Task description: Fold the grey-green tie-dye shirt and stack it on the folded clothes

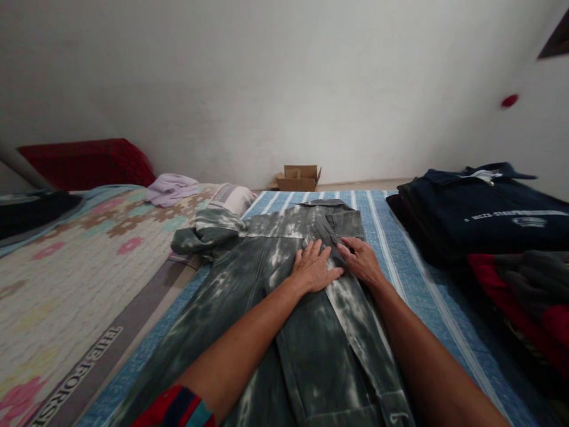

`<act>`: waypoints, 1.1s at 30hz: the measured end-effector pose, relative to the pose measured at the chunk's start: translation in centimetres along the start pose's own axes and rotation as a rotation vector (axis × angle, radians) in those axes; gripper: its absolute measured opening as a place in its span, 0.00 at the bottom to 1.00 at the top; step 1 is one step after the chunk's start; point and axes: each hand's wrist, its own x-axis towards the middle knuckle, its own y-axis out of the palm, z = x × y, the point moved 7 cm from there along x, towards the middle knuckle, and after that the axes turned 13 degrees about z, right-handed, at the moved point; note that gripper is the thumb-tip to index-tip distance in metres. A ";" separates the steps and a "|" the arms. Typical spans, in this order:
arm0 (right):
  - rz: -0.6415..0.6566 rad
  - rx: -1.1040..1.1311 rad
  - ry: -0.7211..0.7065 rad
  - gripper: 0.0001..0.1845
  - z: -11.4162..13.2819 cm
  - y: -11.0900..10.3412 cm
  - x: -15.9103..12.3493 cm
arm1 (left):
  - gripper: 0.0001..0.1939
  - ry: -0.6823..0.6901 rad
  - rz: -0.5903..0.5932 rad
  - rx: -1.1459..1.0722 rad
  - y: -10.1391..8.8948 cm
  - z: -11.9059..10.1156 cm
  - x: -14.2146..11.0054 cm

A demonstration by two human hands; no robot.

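Note:
A dark green-grey denim jacket (231, 290) with pale bleached patches lies spread before me, its collar at the far end. One side is folded inward, with a sleeve (355, 326) laid lengthwise over the body, its cuff near me. The other sleeve (204, 237) bunches out to the left. My left hand (313, 268) rests flat on the folded part, fingers spread. At the right folded edge, below the collar, my right hand (362, 259) touches the cloth with its fingers extended and thumb apart.
Under the jacket is a blue striped bedcover (382, 219). A floral quilt (98, 261) covers the left side, with a lilac cloth (171, 188) on it. Folded dark clothes (489, 207) are stacked at right. An open cardboard box (299, 178) stands by the wall.

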 end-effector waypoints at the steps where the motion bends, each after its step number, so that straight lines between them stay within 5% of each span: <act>1: 0.010 -0.011 -0.006 0.19 0.0 0.0 0.0 | 0.42 -0.013 0.013 -0.005 0.0 -0.1 0.0; 9: 0.059 -0.134 -0.006 0.20 -0.3 0.7 0.0 | 0.40 -0.018 -0.078 0.043 -0.1 -1.4 -0.7; 17: 0.094 -0.245 -0.028 0.20 0.4 0.6 -0.3 | 0.35 0.179 -0.099 0.106 1.8 -4.8 -5.2; 33: 0.136 -0.402 -0.049 0.16 1.5 0.4 -0.4 | 0.34 0.627 0.124 0.123 4.2 -8.5 -12.0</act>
